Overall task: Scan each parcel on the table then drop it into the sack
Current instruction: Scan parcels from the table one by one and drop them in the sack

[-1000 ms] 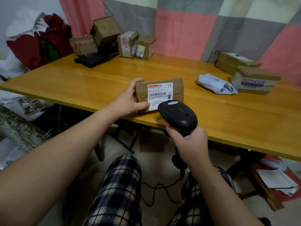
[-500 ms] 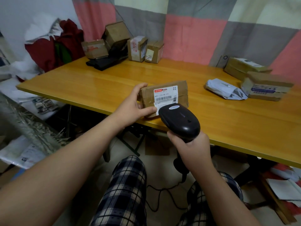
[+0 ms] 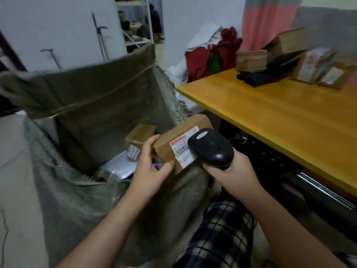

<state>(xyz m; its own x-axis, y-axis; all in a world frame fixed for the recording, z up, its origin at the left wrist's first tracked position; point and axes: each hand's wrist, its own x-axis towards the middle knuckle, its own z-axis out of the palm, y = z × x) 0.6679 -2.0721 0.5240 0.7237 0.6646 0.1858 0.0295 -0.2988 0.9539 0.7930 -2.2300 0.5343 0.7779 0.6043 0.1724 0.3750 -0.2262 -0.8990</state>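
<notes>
My left hand (image 3: 152, 169) grips a brown cardboard parcel (image 3: 173, 140) with a white label, held in the air over the right rim of the open grey-green sack (image 3: 81, 105). My right hand (image 3: 229, 171) holds a black barcode scanner (image 3: 211, 147), whose head sits just in front of the parcel's label and covers part of it. Inside the sack lie a brown box (image 3: 138, 137) and a white mailer (image 3: 117, 167). Several more brown parcels (image 3: 286, 49) stand at the far end of the yellow wooden table (image 3: 289, 117).
The table's near edge runs diagonally on my right, with a dark frame under it. A pile of red and white cloth (image 3: 210, 53) lies behind the table's corner. My checked trouser leg (image 3: 218, 235) is below the hands. Bare floor lies left of the sack.
The view has swung left from the table to the sack. My left hand has carried the parcel off the table to over the sack's rim, with the scanner still close to its label.
</notes>
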